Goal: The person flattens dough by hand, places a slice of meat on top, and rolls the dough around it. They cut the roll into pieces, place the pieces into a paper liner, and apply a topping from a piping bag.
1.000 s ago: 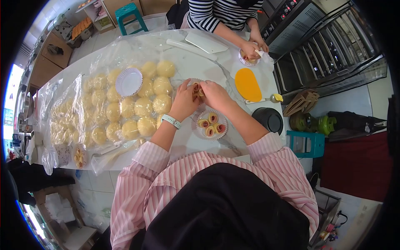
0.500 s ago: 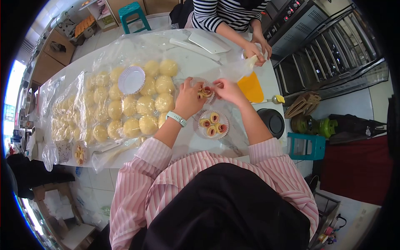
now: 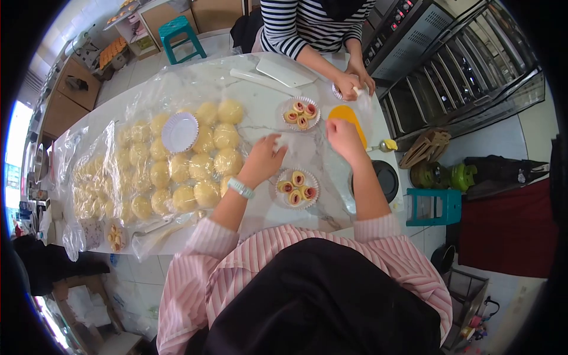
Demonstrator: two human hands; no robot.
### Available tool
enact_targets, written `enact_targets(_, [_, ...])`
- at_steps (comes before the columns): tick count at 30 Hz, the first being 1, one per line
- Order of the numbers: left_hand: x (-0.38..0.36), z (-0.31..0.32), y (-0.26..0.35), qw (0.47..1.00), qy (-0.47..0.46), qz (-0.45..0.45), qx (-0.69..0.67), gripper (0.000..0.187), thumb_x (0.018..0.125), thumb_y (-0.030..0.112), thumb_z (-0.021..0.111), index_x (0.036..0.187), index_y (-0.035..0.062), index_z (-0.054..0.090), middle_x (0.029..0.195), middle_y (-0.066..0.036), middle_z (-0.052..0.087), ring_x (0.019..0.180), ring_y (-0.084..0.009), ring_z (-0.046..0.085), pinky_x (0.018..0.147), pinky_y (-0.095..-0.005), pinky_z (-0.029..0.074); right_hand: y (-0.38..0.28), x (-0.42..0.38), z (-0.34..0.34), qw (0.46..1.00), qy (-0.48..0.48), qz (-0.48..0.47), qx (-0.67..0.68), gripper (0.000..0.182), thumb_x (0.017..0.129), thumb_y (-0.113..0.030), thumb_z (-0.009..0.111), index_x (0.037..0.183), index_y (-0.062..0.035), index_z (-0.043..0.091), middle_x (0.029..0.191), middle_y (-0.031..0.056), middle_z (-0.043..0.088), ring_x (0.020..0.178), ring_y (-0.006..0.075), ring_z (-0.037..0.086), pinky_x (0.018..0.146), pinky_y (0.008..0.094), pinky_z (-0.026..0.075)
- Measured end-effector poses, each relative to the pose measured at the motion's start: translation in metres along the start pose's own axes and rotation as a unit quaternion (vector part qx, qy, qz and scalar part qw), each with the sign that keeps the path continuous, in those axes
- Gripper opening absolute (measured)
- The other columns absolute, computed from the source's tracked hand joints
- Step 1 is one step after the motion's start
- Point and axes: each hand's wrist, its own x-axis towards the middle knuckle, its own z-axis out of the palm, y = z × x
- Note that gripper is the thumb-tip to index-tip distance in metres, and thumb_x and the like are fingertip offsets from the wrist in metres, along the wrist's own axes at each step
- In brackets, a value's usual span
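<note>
My left hand [image 3: 263,161] hovers over the marble table between two paper cups, its fingers apart and nothing in them. My right hand [image 3: 343,137] is curled closed, with nothing visible in it, beside a yellow scraper [image 3: 355,122] that it partly covers. Beyond my hands, a white fluted paper cup [image 3: 318,116] holds several rolled dough pieces [image 3: 302,121] with a pink filling. A second such paper cup [image 3: 316,201], with similar rolls [image 3: 295,197], stands closer to me. Many pale dough balls [image 3: 202,166] lie under clear plastic film at the left, with a paper cup [image 3: 180,132] on top.
Across the table, a co-worker's hands [image 3: 355,86] work at a small paper cup [image 3: 337,91]. A white cutting board [image 3: 286,72] and a rolling pin [image 3: 263,81] lie at the back. A black bowl [image 3: 383,181] sits at the right edge. A rack [image 3: 455,77] stands beyond.
Both hands have come away from the far paper cup, which now shows fully. My left hand moved nearer to me; my right hand moved right and closed.
</note>
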Motion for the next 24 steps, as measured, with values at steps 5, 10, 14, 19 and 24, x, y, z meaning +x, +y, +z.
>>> enact_targets(5, [-0.085, -0.011, -0.001, 0.955, -0.146, -0.189, -0.174, 0.047, 0.092, 0.022, 0.06, 0.128, -0.0045, 0.046, 0.097, -0.016, 0.064, 0.091, -0.0247, 0.066, 0.074, -0.0319, 0.053, -0.002, -0.093, -0.009, 0.9, -0.354, 0.212, 0.141, 0.029, 0.091, -0.017, 0.048, 0.113, -0.0007, 0.057, 0.075, 0.0165, 0.066, 0.075, 0.0245, 0.068, 0.068, 0.0357, 0.053])
enact_targets(10, [-0.095, 0.014, -0.008, 0.905, -0.116, -0.185, -0.365, 0.053, 0.094, 0.019, 0.059, 0.136, -0.0067, 0.039, 0.106, -0.012, 0.06, 0.095, -0.0177, 0.064, 0.078, -0.0273, 0.054, 0.003, -0.125, 0.002, 0.817, -0.299, 0.242, 0.43, 0.051, 0.089, -0.001, 0.044, 0.139, -0.0008, 0.033, 0.118, 0.0145, 0.055, 0.099, 0.0242, 0.063, 0.088, 0.0357, 0.054])
enact_targets(14, [-0.052, 0.031, -0.003, 0.92, -0.126, -0.155, -0.337, 0.056, 0.092, 0.016, 0.06, 0.137, -0.007, 0.037, 0.114, -0.012, 0.056, 0.099, -0.0185, 0.062, 0.083, -0.0276, 0.052, 0.004, -0.116, 0.009, 0.844, -0.163, 0.237, 0.453, 0.053, 0.087, 0.0, 0.046, 0.14, 0.0009, 0.034, 0.123, 0.0123, 0.05, 0.109, 0.022, 0.058, 0.092, 0.0337, 0.051])
enact_targets(19, [-0.008, 0.055, 0.004, 0.91, -0.121, -0.147, -0.368, 0.057, 0.092, 0.014, 0.06, 0.139, -0.0066, 0.034, 0.127, -0.013, 0.052, 0.109, -0.0194, 0.057, 0.091, -0.0297, 0.049, 0.025, -0.104, 0.022, 0.843, -0.046, 0.207, 0.494, 0.056, 0.085, 0.0, 0.049, 0.14, -0.0001, 0.036, 0.128, 0.0121, 0.048, 0.111, 0.0215, 0.057, 0.095, 0.0318, 0.047])
enact_targets(24, [-0.029, 0.064, 0.011, 0.904, -0.028, -0.132, -0.407, 0.052, 0.092, 0.013, 0.06, 0.137, -0.0039, 0.039, 0.126, -0.011, 0.053, 0.111, -0.0192, 0.056, 0.096, -0.0317, 0.046, 0.011, -0.125, 0.022, 0.852, 0.06, 0.185, 0.486, 0.052, 0.086, 0.001, 0.052, 0.137, 0.0002, 0.04, 0.129, 0.0118, 0.049, 0.111, 0.0204, 0.056, 0.095, 0.0309, 0.045])
